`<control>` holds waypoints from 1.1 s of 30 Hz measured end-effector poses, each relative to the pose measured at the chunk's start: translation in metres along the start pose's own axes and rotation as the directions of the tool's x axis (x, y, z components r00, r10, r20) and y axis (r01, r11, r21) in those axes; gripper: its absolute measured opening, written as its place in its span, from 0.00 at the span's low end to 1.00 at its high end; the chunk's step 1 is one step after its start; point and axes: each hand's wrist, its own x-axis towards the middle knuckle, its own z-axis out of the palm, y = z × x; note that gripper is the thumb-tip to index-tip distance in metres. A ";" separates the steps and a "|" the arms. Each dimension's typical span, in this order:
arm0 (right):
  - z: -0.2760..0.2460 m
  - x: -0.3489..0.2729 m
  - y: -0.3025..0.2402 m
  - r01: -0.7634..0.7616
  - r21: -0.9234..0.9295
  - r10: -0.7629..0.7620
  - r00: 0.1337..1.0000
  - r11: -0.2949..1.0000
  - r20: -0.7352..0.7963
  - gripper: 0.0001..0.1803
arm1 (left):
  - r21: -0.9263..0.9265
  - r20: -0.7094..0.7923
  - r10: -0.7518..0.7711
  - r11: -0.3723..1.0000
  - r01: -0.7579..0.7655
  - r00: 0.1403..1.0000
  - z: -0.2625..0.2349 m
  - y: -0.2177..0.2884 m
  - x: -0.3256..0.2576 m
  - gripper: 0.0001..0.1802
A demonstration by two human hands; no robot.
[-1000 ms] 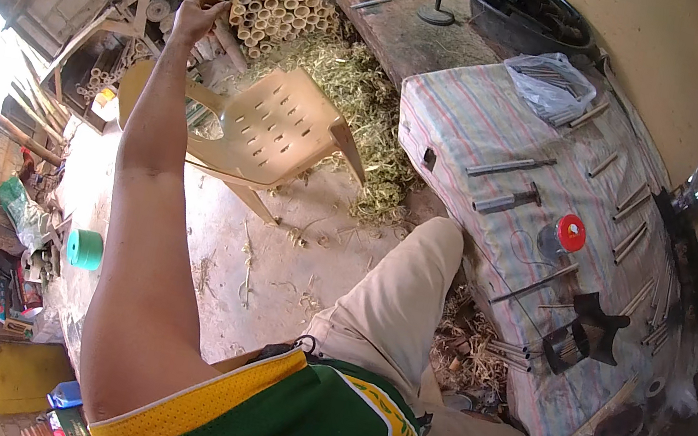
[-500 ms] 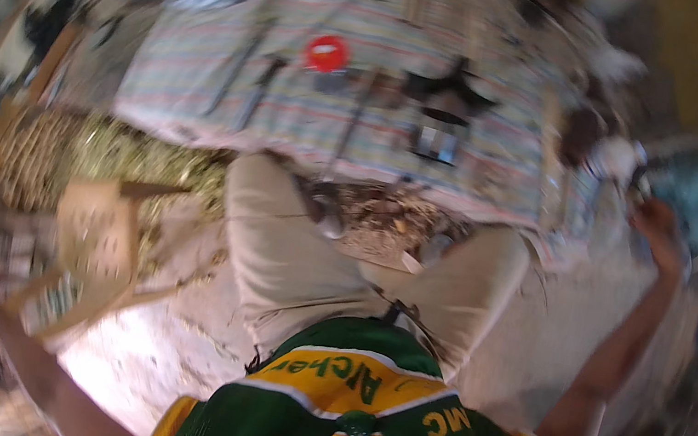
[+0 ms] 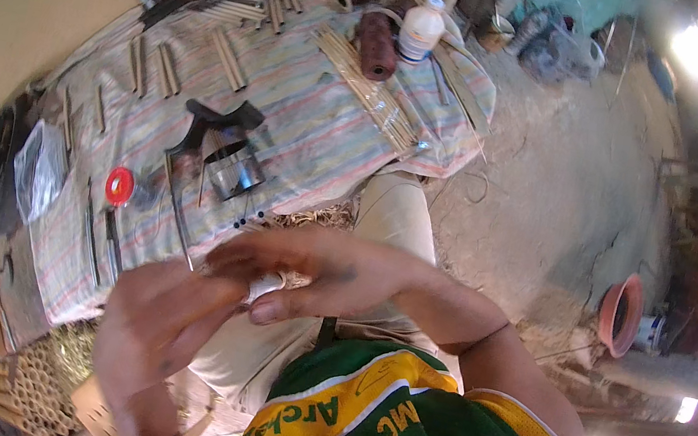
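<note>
Two hands meeting, right hand and left hand pinching small white roll

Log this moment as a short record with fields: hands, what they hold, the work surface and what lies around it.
left hand: left hand, fingers meeting the right hand over the lap
right hand: right hand, fingertips on a small white piece
surface: striped cloth
on cloth: red disc, bamboo strips, dark thread spool, white bottle
ground: clay pot, bamboo tubes
</note>
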 end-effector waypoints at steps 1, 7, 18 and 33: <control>-0.006 -0.009 -0.001 -0.099 0.016 0.100 0.992 0.995 -0.076 0.24 | -0.055 0.032 -0.077 0.995 0.079 0.997 0.014 0.003 0.028 0.07; -0.086 -0.099 -0.038 -0.370 -0.188 0.224 0.820 0.910 -0.526 0.14 | -0.339 0.009 -0.041 0.940 0.042 0.999 0.081 -0.018 0.119 0.06; -0.264 -0.183 -0.028 -0.527 -0.504 -0.089 0.626 0.685 -0.775 0.13 | -0.491 0.036 -0.278 0.832 0.259 0.960 0.230 -0.038 0.163 0.12; -0.387 -0.154 -0.008 -0.718 -0.681 -0.188 0.696 -0.148 -0.693 0.25 | -0.314 -0.031 -0.416 0.867 0.386 0.909 0.261 -0.056 0.180 0.11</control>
